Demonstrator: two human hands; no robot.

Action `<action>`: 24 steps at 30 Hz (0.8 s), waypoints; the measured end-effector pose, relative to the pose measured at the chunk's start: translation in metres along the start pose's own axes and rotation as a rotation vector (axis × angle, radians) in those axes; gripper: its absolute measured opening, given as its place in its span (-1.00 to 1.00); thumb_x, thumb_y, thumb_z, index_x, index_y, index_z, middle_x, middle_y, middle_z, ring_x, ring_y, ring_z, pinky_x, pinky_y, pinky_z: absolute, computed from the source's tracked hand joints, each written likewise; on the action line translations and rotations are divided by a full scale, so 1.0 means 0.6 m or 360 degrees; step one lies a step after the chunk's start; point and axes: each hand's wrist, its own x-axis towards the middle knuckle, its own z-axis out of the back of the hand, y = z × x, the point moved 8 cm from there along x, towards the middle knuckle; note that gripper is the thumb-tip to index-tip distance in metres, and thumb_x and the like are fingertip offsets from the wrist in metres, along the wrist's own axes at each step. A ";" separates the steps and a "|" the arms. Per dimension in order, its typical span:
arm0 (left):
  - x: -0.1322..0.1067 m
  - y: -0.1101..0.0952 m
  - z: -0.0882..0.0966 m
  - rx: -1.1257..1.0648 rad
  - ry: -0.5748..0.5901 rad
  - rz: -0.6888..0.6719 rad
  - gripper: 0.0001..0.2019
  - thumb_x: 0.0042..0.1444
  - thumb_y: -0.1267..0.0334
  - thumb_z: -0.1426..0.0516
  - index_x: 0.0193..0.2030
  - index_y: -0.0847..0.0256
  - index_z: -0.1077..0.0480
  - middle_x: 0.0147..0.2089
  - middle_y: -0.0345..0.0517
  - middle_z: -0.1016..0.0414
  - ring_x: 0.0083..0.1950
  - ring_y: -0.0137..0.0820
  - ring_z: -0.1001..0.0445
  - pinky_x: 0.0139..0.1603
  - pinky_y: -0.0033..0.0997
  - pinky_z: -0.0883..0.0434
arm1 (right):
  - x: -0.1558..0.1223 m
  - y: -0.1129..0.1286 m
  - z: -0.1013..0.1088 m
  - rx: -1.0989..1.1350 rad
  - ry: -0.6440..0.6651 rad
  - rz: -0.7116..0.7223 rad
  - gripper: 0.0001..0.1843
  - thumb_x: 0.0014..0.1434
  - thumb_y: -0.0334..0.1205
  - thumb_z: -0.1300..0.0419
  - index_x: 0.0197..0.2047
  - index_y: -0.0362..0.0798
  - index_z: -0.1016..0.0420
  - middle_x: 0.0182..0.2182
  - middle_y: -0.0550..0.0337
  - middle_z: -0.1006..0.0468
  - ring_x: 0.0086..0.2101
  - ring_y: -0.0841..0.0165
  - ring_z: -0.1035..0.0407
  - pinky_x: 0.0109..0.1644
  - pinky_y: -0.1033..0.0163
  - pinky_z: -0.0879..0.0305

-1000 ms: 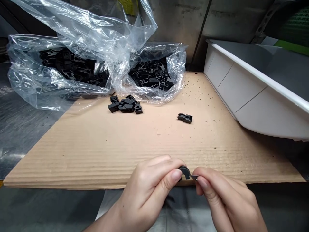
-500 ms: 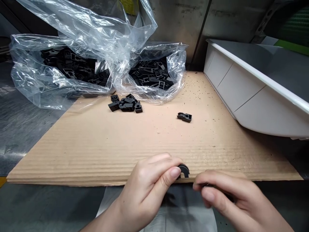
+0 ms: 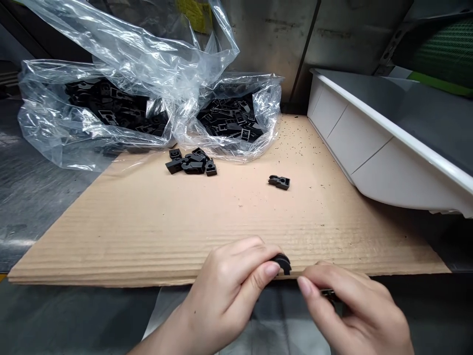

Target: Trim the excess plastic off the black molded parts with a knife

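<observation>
Head view shows my left hand (image 3: 225,291) pinching a curved black plastic part (image 3: 283,264) between thumb and fingers, just over the front edge of a corrugated brown cardboard sheet (image 3: 148,246). My right hand (image 3: 351,310) sits nearby, fingers loosely curled around a small dark piece (image 3: 328,294), too hidden to tell if it's gripped. I'd keep the pinch on the part's rim, leaving its slot open to view. Farther back lie a loose pile of black plastic parts (image 3: 192,165), one lone black part (image 3: 279,182), and a clear plastic bag (image 3: 236,140) filled with more.
</observation>
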 end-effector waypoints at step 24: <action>-0.007 -0.010 0.011 0.0201 -0.0287 -0.0201 -0.75 0.09 0.62 -0.05 -0.20 0.20 -0.34 -0.27 -0.22 -0.44 -0.26 -0.52 -0.44 -0.22 -0.66 -0.34 | -0.020 -0.010 0.007 -0.0418 0.0132 0.0214 -0.78 0.20 -0.37 -0.05 -0.07 -0.14 -0.37 -0.40 0.15 -0.51 -0.38 0.42 -0.43 -0.25 0.37 -0.38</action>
